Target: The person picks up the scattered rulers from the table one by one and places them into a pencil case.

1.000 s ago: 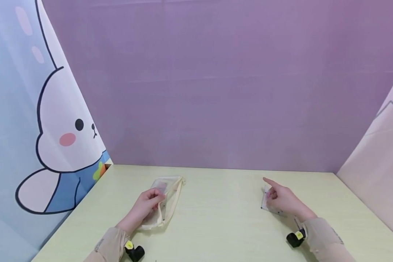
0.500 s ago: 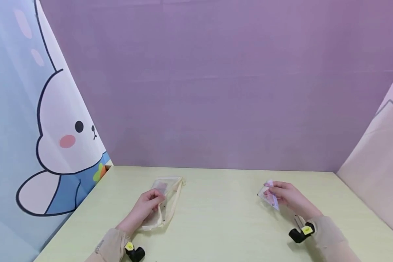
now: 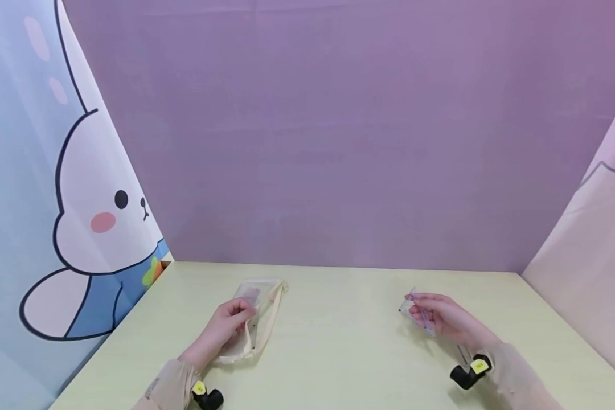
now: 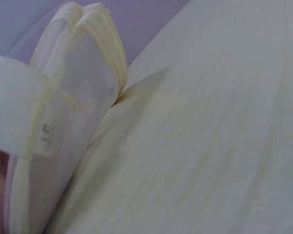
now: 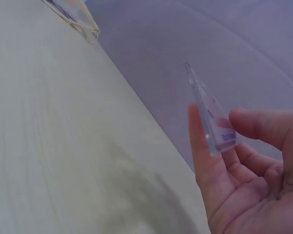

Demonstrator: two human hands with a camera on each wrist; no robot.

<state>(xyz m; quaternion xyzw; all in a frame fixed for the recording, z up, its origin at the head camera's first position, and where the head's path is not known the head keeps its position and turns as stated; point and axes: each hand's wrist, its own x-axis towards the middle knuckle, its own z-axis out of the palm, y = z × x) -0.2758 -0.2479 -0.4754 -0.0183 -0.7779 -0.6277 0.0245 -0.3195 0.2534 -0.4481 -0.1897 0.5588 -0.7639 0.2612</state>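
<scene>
My left hand point(image 3: 230, 322) grips the opening edge of a see-through mesh pouch point(image 3: 271, 310) with cream trim, which lies on the table at the left. Something flat and dark shows faintly through its mesh. In the left wrist view the pouch point(image 4: 78, 107) stands tilted, with a white tab on its side, and only a bit of the hand is visible. My right hand point(image 3: 448, 319) pinches a clear plastic plate point(image 3: 425, 322) between thumb and fingers, raised above the table. Up close in the right wrist view, the plate point(image 5: 212, 117) is thick-edged, with pinkish and purple print.
The pale wood-grain table point(image 3: 338, 341) runs back to a purple cloth backdrop point(image 3: 338, 142). A rabbit-print cloth point(image 3: 102, 188) hangs on the left, a pink and white one point(image 3: 594, 245) on the right. Black cameras sit at both wrists.
My right hand has picked the plate up off the table, its pointing forefinger now folded in to the plate, and turned it edge-on. The left hand keeps its hold on the pouch.
</scene>
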